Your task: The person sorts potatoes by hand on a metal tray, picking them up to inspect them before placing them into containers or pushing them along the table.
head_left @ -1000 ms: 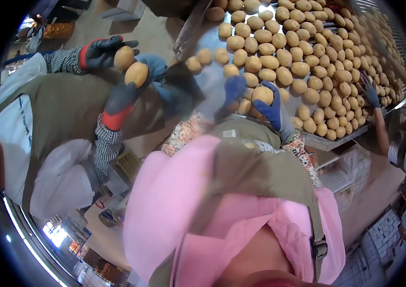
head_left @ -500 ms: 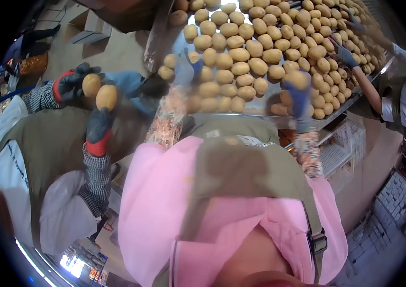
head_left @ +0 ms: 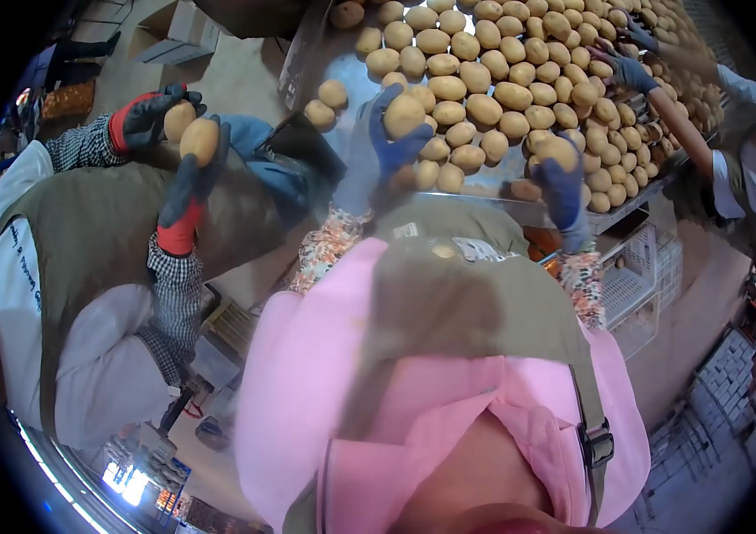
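Observation:
My left hand, in a blue-grey glove, has its fingers around a potato at the near side of the metal sorting table. To the right, my right hand, gloved in blue, grips another potato just over the table's front edge. Many loose potatoes cover the metal surface beyond both hands. Two potatoes lie apart, left of my left hand.
At the left, a co-worker's black-and-red gloves hold two potatoes. A second co-worker's gloved hands reach among the potatoes at the right. White plastic crates stand below the table, and a cardboard box sits at the upper left.
My left hand has moved right and now holds a potato. My right hand keeps its potato, roughly in place. Fewer potatoes lie along the near left edge of the table.

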`<state>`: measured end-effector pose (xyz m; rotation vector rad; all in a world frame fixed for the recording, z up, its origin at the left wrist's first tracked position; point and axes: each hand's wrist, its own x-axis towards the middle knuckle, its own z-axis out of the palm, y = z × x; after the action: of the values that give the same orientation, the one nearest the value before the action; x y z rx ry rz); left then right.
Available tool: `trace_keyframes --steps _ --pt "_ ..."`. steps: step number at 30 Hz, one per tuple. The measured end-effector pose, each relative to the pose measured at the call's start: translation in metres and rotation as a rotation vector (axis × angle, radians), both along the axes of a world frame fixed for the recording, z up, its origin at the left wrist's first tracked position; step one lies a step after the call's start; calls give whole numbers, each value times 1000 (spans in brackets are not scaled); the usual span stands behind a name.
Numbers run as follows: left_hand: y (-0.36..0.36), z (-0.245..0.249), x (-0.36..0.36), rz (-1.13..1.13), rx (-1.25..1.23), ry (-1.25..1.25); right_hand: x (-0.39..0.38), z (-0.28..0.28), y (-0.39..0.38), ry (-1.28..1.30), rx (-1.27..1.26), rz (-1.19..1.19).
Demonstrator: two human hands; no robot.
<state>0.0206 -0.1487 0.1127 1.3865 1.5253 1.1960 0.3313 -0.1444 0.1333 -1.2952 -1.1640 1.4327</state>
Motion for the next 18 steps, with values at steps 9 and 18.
trace_keyframes --steps 9,18 --pt "-6 6 27 -52 -8 -206 -43 14 -16 186 -92 -25" --pt "-12 3 43 -193 -210 -211 -39 -7 -26 147 -48 -36"
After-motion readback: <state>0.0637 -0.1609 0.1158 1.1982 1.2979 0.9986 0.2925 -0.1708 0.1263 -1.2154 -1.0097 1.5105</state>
